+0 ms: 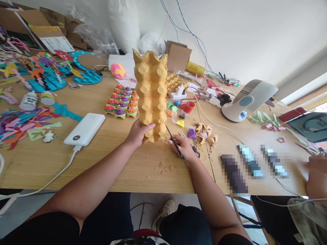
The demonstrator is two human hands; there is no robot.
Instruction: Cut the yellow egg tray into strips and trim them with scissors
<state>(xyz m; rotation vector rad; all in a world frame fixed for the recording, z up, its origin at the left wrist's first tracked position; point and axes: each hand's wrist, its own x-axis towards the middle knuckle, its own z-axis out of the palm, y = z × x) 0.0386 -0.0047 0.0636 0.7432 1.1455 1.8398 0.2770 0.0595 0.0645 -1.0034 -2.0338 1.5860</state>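
Note:
A yellow pulp egg carton (151, 98) stands upright above the table, its bumpy cups facing me and its top edge torn into points. My left hand (139, 133) grips its lower left side, thumb across the front. Closed around a slim black pointed tool (176, 144), my right hand (184, 149) is beside the carton's lower right corner; the tool's tip is close to the carton's edge. A black-handled tool (196, 151) shows behind that hand, partly hidden. Yellow crumbs (163, 166) lie below the carton.
Painted egg-carton cups (122, 101) sit behind my left hand. A white power bank (85, 128) with a cable lies left. Torn carton scraps (205, 132), bagged clay (191, 132) and a white fan (246, 100) are right. Another person's hand (318, 170) is at the far right.

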